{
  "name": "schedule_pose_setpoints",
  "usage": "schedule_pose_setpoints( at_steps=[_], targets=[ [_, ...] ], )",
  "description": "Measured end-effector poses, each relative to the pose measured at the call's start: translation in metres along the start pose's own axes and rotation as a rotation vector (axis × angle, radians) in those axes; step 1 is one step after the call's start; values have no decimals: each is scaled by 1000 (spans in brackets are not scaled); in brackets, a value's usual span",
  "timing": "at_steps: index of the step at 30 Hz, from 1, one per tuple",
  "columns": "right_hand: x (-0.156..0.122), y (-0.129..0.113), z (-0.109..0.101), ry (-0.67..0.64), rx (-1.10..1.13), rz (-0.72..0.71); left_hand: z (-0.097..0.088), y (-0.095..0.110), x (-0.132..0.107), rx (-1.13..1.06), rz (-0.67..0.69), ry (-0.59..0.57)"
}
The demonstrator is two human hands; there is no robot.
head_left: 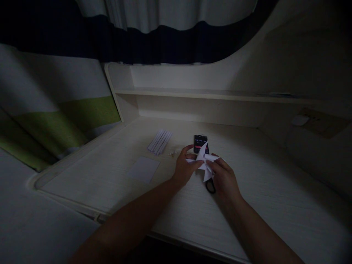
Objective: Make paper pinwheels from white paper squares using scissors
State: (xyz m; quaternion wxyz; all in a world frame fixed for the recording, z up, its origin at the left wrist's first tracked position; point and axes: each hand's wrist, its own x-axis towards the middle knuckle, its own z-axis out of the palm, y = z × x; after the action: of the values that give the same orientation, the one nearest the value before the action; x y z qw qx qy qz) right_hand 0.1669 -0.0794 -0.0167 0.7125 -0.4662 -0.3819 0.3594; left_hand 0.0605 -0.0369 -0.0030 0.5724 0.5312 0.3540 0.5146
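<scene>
- White paper pinwheel (204, 156) sits right between your two hands, over the desk (255, 190), and honestly neither hand is nearer: both thumbs meet around its middle.
- Your left hand (186, 165) is pinching it from the left, thumb on top.
- Your right hand (224, 179) grips it from the right, thumb close to the hub too. Both are grasping, neither's free.
- No real long axis, blades splay every which way. The tall one points away from you and overlaps the phone (197, 143) in view; another points back toward you, near a black loop (207, 187). Could be a scissors handle, can't tell.
- Off to your left: a flat paper sheet (144, 169), a row of slim paper sticks (160, 142) farther back, plus some tiny bits (172, 153) too small to make out.
- Desk's pale with faint grain, low shelf (192, 94) behind. Room's pretty dim, banded curtain (93, 113) on the left and across the back.
</scene>
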Motion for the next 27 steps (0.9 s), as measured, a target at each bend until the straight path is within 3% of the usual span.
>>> schedule_pose_setpoints(
  at_steps=[5,9,14,27],
  targets=[
    [-1,-6,6,25,151,166,-2,-3,1,-13,8,-6],
    [1,-8,5,39,241,192,-3,-5,4,-139,-7,-75],
    [2,-10,2,59,288,220,-4,-8,9,-319,-117,-136],
    [1,-12,3,55,273,236,-6,-11,11,-319,-101,-155]
  ],
)
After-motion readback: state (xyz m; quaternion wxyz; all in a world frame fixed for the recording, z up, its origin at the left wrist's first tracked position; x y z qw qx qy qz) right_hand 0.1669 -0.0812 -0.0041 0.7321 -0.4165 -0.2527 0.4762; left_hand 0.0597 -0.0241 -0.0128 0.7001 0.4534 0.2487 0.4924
